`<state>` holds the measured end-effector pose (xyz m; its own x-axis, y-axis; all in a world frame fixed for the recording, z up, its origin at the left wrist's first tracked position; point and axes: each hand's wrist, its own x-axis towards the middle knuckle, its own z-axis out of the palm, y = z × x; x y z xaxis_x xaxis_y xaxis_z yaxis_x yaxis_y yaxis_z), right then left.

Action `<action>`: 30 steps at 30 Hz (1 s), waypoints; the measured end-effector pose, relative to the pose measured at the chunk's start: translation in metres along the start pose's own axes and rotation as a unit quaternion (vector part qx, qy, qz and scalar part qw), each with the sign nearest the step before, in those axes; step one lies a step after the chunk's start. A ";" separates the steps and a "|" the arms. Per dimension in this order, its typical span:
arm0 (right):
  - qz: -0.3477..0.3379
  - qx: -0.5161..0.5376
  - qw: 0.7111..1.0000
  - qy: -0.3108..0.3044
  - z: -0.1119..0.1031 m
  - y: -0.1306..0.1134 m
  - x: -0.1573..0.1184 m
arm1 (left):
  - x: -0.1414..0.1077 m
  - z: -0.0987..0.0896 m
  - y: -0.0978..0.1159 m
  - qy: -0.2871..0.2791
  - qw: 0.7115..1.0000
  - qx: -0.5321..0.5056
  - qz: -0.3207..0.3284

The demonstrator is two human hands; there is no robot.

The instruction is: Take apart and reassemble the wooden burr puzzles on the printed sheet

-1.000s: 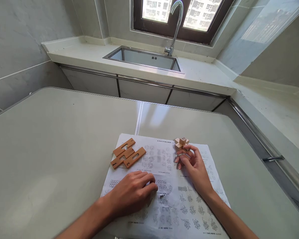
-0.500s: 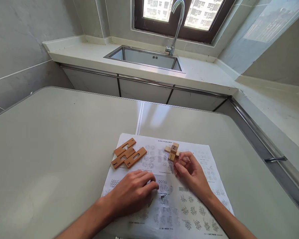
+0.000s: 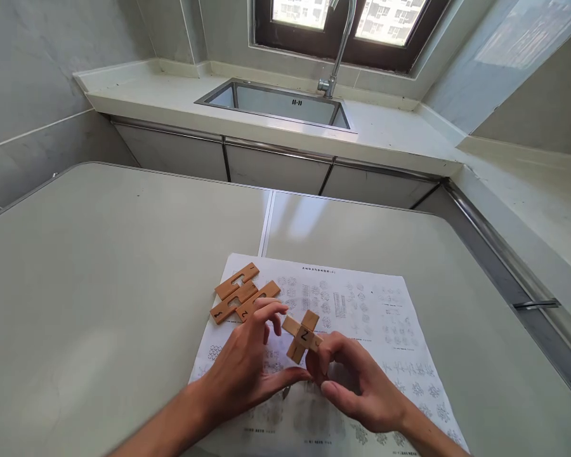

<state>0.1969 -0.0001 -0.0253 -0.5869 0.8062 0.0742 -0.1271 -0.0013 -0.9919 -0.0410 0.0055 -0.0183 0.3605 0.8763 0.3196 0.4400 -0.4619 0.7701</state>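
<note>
A small cross-shaped wooden burr puzzle (image 3: pixel 304 337), its top marked "2", is held up above the printed sheet. My right hand (image 3: pixel 354 377) pinches one of its arms at the lower right. Just to its left is my left hand (image 3: pixel 252 358), its fingers spread and its thumb stretched out below the puzzle; contact between them cannot be made out. Beyond the left hand lie three flat slotted wooden pieces (image 3: pixel 233 303) numbered 1, 2 and 3, side by side on the sheet. The left fingers partly cover the piece marked "2".
The paper sheet (image 3: pixel 375 298), printed with small diagrams, lies on a pale table (image 3: pixel 124 254) with a seam down its middle. Behind the table runs a counter (image 3: pixel 143 95) with a steel sink (image 3: pixel 276 105) and a tap (image 3: pixel 340 57) under a window.
My right hand has lifted the cross-shaped puzzle off the sheet and brought it nearer and to the left. My left hand has risen and opened beside it. The flat pieces stay put.
</note>
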 end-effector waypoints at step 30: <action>0.096 -0.047 0.993 -0.050 0.000 -0.017 0.012 | 0.007 -0.001 0.009 -0.062 0.983 -0.174 0.014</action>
<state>0.1917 0.0099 -0.0078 -0.6701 0.7336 -0.1130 0.0673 -0.0916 -0.9935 -0.0350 0.0071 -0.0085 0.4759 0.8306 0.2891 0.1292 -0.3912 0.9112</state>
